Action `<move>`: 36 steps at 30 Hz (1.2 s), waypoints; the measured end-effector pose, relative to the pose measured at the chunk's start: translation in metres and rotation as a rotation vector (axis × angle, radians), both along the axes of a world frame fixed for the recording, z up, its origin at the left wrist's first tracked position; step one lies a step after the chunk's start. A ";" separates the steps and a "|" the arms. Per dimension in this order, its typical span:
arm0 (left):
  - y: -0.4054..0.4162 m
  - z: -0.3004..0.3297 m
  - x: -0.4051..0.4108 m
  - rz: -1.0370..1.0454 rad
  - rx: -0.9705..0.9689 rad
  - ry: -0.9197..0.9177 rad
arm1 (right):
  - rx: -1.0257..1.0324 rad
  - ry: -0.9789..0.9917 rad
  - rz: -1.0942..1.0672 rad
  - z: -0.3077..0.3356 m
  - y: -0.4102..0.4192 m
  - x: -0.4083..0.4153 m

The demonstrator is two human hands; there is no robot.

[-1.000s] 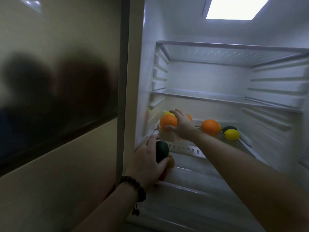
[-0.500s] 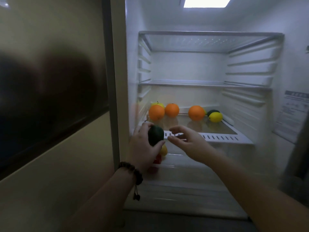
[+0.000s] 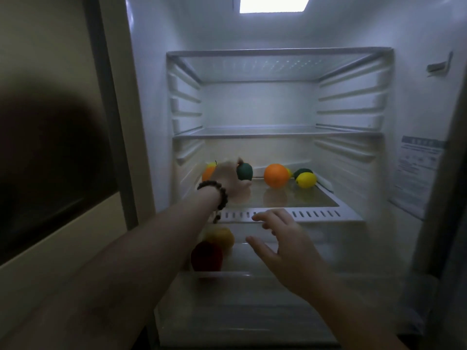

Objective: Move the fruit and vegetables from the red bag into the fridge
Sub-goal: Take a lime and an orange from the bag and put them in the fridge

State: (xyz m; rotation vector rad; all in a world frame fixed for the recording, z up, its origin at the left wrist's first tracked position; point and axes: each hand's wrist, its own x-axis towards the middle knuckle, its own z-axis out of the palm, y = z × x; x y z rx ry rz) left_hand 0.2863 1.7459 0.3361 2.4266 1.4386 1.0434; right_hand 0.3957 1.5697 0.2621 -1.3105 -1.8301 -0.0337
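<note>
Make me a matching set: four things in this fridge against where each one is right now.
Things:
1. dark green fruit
2. lemon
3. red fruit
4. right hand

Places:
A. lower compartment, beside a yellow fruit
B. in the left hand's grip
C. right end of the glass shelf
D. empty, before the vented shelf edge

Pairs: 1-B, 2-C, 3-A, 4-D

wall [image 3: 50,248]: beige, left, blurred dark shadow across it | trim [image 3: 101,72]: dark vertical strip beside the wall | light [image 3: 274,3]: bright white rectangular panel overhead | sticker [image 3: 417,173]: pale printed label, right, text unreadable
</note>
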 end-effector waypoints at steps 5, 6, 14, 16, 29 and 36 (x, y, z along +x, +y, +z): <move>0.044 -0.009 0.029 0.005 -0.050 0.125 | 0.051 -0.032 -0.028 -0.002 0.002 -0.001; 0.053 -0.014 0.035 0.009 -0.061 0.126 | 0.056 -0.030 -0.024 -0.003 0.003 -0.001; 0.104 -0.022 0.060 0.016 -0.064 0.267 | 0.092 0.017 -0.050 -0.007 0.012 0.000; 0.109 -0.025 0.062 0.003 -0.045 0.323 | 0.097 0.016 -0.058 -0.008 0.014 -0.001; 0.073 -0.012 0.038 0.015 0.036 0.239 | 0.059 -0.058 -0.051 -0.003 0.010 -0.002; 0.012 -0.008 0.008 0.052 0.115 0.198 | 0.053 -0.067 -0.076 -0.004 0.002 -0.005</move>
